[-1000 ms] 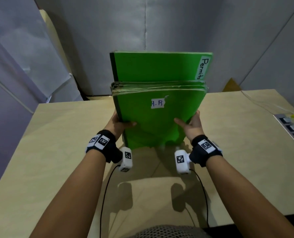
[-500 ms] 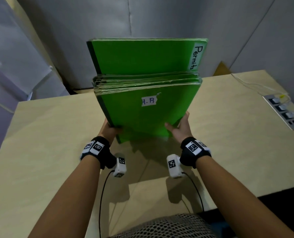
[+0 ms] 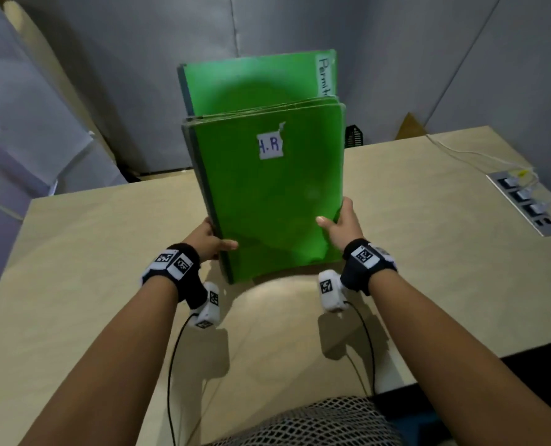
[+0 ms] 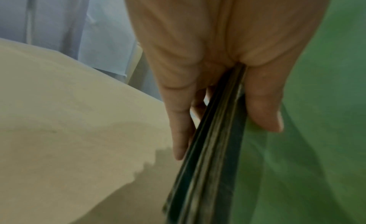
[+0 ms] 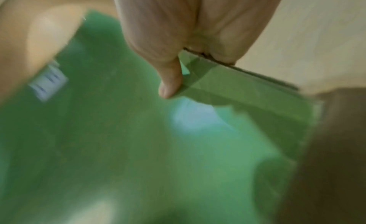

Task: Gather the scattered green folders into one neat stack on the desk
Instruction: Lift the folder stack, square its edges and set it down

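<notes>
I am seeing both hands gripping the bundle of green folders (image 3: 267, 201) standing near upright over the middle of the worktop (image 3: 428, 252). The left hand (image 3: 208, 241) is pinching its 9 o'clock edge, thumb lying on the front cover; the right hand (image 3: 341, 223) is clasping the 3 o'clock edge likewise. A power strip (image 3: 521, 202) is lying at 3 o'clock.

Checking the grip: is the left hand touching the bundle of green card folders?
Touching. The left wrist view shows the left hand pinching the green card folders, thumb on the front, fingers behind.
</notes>
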`<state>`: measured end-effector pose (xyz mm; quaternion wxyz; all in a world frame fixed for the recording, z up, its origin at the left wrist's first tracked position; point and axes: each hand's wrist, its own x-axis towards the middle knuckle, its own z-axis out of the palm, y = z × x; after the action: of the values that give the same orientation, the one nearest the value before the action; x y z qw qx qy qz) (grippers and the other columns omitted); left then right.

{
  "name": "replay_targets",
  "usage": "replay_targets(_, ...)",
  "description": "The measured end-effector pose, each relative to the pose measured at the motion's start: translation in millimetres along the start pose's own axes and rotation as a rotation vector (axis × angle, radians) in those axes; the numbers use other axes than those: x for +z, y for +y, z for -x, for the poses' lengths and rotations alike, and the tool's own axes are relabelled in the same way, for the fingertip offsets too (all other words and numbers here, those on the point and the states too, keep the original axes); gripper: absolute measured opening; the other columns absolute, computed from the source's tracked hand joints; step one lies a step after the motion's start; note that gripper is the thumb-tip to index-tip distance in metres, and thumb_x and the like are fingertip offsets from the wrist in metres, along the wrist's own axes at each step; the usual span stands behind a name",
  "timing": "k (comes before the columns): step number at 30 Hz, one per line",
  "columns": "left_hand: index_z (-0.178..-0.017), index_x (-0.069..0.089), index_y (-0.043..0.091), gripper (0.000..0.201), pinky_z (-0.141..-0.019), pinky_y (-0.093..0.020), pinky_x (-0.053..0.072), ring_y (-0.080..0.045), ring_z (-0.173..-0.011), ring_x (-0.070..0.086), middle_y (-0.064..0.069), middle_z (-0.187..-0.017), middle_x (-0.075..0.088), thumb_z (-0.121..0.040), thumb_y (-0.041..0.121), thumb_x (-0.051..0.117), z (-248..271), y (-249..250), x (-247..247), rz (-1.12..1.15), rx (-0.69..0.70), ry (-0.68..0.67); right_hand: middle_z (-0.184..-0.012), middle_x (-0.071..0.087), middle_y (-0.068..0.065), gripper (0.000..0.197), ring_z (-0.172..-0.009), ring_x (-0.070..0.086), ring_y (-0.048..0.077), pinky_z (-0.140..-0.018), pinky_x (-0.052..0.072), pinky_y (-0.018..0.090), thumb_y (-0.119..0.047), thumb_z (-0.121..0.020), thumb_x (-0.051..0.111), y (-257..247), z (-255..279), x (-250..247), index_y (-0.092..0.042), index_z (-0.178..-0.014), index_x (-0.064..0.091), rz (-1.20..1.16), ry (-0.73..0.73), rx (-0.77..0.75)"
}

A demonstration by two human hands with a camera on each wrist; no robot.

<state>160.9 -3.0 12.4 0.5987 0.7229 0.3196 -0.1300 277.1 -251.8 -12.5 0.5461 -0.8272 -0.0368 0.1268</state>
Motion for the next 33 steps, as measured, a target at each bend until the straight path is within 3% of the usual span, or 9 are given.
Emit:
replay_targets(5, -0.124, 0.056, -0.003, 0.046, -0.089, -0.046, 0.054, -0.036, -0.103, 0.064, -0.022, -0.122, 0.064, -0.085, 0.016, 0.071, 6.4, 20.2, 44.5, -0.140, -0.071, -0.144, -0.124, 0.058, 0.009, 0.050, -0.112, 0.057, 0.027, -0.099, 0.046, 0.042, -0.008, -0.086, 0.068, -0.8, -31.2, -57.0, 0.000, -0.130, 0.046, 0.153, -0.064, 0.185)
replay_targets(9, -0.120, 0.060, -0.003, 0.040, -0.089, -0.049, 0.055, -0.040, -0.102, 0.065, -0.021, -0.116, 0.065, -0.086, 0.017, 0.070, 6.0, 26.5, 88.2, -0.150, -0.145, -0.209, -0.128, 0.058, 0.018, 0.048, -0.116, 0.057, 0.035, -0.102, 0.044, 0.047, -0.011, -0.085, 0.069, 27.1, -45.3, -89.0, 0.003, -0.128, 0.051, 0.292, -0.086, 0.360)
replay_targets(13, -0.084, 0.059, 0.000, 0.019, -0.086, -0.048, 0.055, -0.032, -0.068, 0.060, -0.016, -0.078, 0.058, -0.089, 0.017, 0.067, -4.4, 35.9, 123.1, -0.219, -0.176, -0.234, -0.135, 0.053, 0.023, 0.057, -0.120, 0.054, 0.039, -0.101, 0.043, 0.046, -0.014, -0.085, 0.070, 54.8, -50.3, -110.8, 0.005, -0.134, 0.046, 0.349, -0.058, 0.480)
replay_targets(16, -0.076, 0.055, 0.003, 0.025, -0.084, -0.045, 0.054, -0.030, -0.065, 0.058, -0.015, -0.074, 0.057, -0.092, 0.020, 0.064, -17.3, 44.7, 147.5, -0.261, -0.166, -0.226, -0.140, 0.048, 0.025, 0.062, -0.125, 0.050, 0.040, -0.102, 0.040, 0.043, -0.013, -0.086, 0.068, 67.9, -57.0, -127.1, 0.006, -0.139, 0.041, 0.383, -0.017, 0.522)
replay_targets(19, -0.083, 0.060, 0.000, 0.025, -0.092, -0.047, 0.053, -0.033, -0.083, 0.061, -0.016, -0.082, 0.061, -0.090, 0.024, 0.065, -32.9, 50.2, 172.3, -0.313, -0.149, -0.218, -0.140, 0.048, 0.025, 0.062, -0.126, 0.049, 0.040, -0.104, 0.040, 0.043, -0.010, -0.086, 0.068, 81.0, -66.5, -145.3, 0.007, -0.138, 0.041, 0.423, 0.003, 0.548)
replay_targets(21, -0.101, 0.063, -0.007, 0.034, -0.090, -0.043, 0.053, -0.031, -0.087, 0.059, -0.018, -0.089, 0.060, -0.089, 0.025, 0.066, -41.7, 52.3, 189.4, -0.339, -0.128, -0.217, -0.139, 0.050, 0.025, 0.060, -0.125, 0.050, 0.040, -0.103, 0.041, 0.043, -0.009, -0.085, 0.069, 89.9, -75.4, -158.4, 0.007, -0.137, 0.043, 0.456, 0.007, 0.566)
replay_targets(24, -0.123, 0.056, -0.009, 0.050, -0.088, -0.039, 0.052, -0.029, -0.088, 0.056, -0.021, -0.104, 0.061, -0.089, 0.027, 0.066, -49.9, 61.2, 215.3, -0.341, -0.107, -0.228, -0.136, 0.052, 0.025, 0.054, -0.123, 0.051, 0.039, -0.088, 0.040, 0.036, -0.010, -0.087, 0.067, 91.3, -87.7, -178.8, 0.009, -0.133, 0.047, 0.554, -0.013, 0.583)
replay_targets(29, -0.133, 0.047, -0.007, 0.057, -0.095, -0.043, 0.052, -0.035, -0.102, 0.061, -0.022, -0.118, 0.059, -0.092, 0.029, 0.063, -63.0, 79.7, 249.2, -0.332, -0.117, -0.257, -0.124, 0.060, 0.022, 0.032, -0.112, 0.059, 0.032, -0.080, 0.042, 0.030, -0.023, -0.095, 0.057, 86.2, -101.1, -207.4, 0.000, -0.116, 0.062, 1.013, -0.149, 0.472)
replay_targets(33, -0.136, 0.044, -0.004, 0.059, -0.095, -0.048, 0.052, -0.032, -0.087, 0.060, -0.022, -0.128, 0.056, -0.091, 0.028, 0.064, -70.7, 86.7, 259.3, -0.355, -0.136, -0.283, -0.114, 0.063, 0.021, 0.030, -0.103, 0.062, 0.036, -0.089, 0.050, 0.037, -0.030, -0.097, 0.053, 94.9, -113.4, -219.1, -0.004, -0.106, 0.065, 1.191, -0.213, 0.325)
